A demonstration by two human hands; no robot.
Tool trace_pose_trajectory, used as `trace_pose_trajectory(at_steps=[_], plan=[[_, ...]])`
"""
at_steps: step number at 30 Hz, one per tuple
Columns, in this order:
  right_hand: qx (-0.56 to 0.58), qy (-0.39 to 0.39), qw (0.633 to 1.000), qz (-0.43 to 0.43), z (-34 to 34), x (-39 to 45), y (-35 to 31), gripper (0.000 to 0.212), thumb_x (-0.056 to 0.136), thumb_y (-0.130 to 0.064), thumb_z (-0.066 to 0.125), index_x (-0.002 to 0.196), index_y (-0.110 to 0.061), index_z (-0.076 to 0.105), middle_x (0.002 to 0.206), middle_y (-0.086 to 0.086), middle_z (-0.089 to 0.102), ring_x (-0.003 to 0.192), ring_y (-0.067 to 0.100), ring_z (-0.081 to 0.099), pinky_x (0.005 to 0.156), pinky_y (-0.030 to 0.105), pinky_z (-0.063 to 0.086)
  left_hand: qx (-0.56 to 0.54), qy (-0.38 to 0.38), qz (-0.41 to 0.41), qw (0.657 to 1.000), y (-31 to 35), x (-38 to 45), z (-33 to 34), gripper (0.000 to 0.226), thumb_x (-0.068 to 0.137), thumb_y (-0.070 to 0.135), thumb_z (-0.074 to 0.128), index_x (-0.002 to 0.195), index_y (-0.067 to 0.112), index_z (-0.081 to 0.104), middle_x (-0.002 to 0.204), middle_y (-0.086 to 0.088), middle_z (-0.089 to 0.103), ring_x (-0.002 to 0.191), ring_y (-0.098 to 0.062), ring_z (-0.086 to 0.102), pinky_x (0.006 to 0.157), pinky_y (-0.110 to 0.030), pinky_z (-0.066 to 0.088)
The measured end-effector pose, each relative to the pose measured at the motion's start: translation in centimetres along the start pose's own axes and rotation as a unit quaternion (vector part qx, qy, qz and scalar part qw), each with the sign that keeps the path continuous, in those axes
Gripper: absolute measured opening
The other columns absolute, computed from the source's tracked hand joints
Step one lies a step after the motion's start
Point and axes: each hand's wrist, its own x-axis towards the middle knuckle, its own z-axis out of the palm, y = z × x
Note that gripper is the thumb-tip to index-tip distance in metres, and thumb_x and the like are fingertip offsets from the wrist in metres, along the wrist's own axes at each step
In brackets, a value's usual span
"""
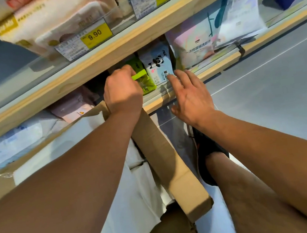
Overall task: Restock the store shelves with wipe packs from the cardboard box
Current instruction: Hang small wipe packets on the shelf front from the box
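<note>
Left hand (122,89) grip on green wipe pack (144,78), shelf-level.

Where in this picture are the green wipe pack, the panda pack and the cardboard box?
green wipe pack (146,81): head view, on its front face.
panda pack (158,64): head view, on the panda print.
cardboard box (165,154): head view, on its brown flap.

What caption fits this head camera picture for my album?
Left hand grips a green wipe pack on the shelf while the open right hand touches the panda pack.
</note>
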Motion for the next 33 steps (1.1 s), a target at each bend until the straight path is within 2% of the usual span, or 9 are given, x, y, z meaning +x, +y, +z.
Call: trace_pose_trajectory(at_steps=[5,10,12,15,19,23,28,33], plan=[[-0.001,0.004,1.0,-0.002,0.4,0.4,-0.2,0.092,0.083,-0.045,0.069,0.153,-0.016,0.015,0.159,0.009,0.02,0.146,0.031,0.015,0.121,0.041,0.015,0.009,-0.017,-0.005,1.0,-0.2,0.2,1.4,0.024,0.089,0.012,0.056,0.112,0.018,0.063,0.108,-0.009,0.064,0.103,-0.03,0.058,0.072,-0.033,0.04],[-0.004,0.009,1.0,-0.01,0.4,0.3,-0.2,0.092,0.082,-0.045,0.07,0.152,-0.016,0.018,0.157,0.009,0.022,0.145,0.03,0.018,0.12,0.041,0.018,-0.005,-0.024,-0.028,0.999,-0.2,1.2,1.4,0.028,0.088,0.016,0.06,0.115,0.015,0.065,0.11,-0.014,0.066,0.107,-0.034,0.057,0.083,-0.038,0.045],[-0.006,0.004,1.0,-0.01,0.0,0.3,-0.1,0.093,0.081,-0.045,0.071,0.152,-0.016,0.019,0.157,0.009,0.023,0.144,0.03,0.019,0.12,0.042,0.019,0.013,-0.025,-0.016,0.999,-0.3,1.1,1.2,0.028,0.088,0.023,0.061,0.113,0.012,0.063,0.106,-0.016,0.066,0.104,-0.036,0.058,0.082,-0.04,0.046],[-0.022,-0.01,0.999,-0.023,-1.8,0.3,0.0,0.092,0.08,-0.043,0.072,0.151,-0.017,0.02,0.156,0.008,0.025,0.144,0.031,0.02,0.119,0.043,0.021,0.066,-0.057,-0.001,0.996,-0.2,0.2,0.1,0.044,0.09,0.035,0.058,0.125,0.01,0.053,0.115,-0.017,0.061,0.11,-0.037,0.052,0.088,-0.043,0.043],[-0.063,-0.018,0.996,-0.061,-6.4,-0.1,-1.0,0.087,0.08,-0.037,0.071,0.15,-0.018,0.022,0.153,0.007,0.028,0.143,0.031,0.02,0.116,0.043,0.023,0.05,-0.083,0.061,0.993,-0.5,-2.1,-3.2,0.06,0.088,0.038,0.056,0.138,0.01,0.041,0.133,-0.013,0.051,0.121,-0.035,0.044,0.099,-0.044,0.041],[-0.091,-0.03,0.991,-0.097,-11.3,-1.6,-4.1,0.086,0.082,-0.038,0.069,0.15,-0.018,0.02,0.153,0.006,0.027,0.143,0.03,0.019,0.117,0.044,0.022,0.032,-0.067,0.132,0.989,-1.1,-5.6,-7.8,0.062,0.085,0.038,0.058,0.139,0.013,0.043,0.141,-0.008,0.047,0.125,-0.031,0.044,0.105,-0.043,0.038],[-0.098,-0.008,0.988,-0.115,-16.5,-5.0,-9.1,0.084,0.082,-0.043,0.067,0.149,-0.016,0.025,0.149,0.007,0.033,0.14,0.03,0.024,0.116,0.044,0.025,0.006,-0.045,0.138,0.989,-2.5,-9.8,-14.6,0.062,0.085,0.04,0.059,0.141,0.019,0.042,0.141,-0.001,0.047,0.125,-0.026,0.043,0.104,-0.039,0.039],[-0.11,0.0,0.98,-0.167,-19.5,-9.5,-15.0,0.079,0.083,-0.039,0.067,0.148,-0.016,0.028,0.15,0.007,0.033,0.141,0.03,0.024,0.115,0.042,0.022,0.001,-0.038,0.154,0.987,-7.4,-14.5,-20.4,0.059,0.086,0.039,0.058,0.141,0.021,0.043,0.143,0.001,0.046,0.127,-0.024,0.042,0.104,-0.04,0.039]])
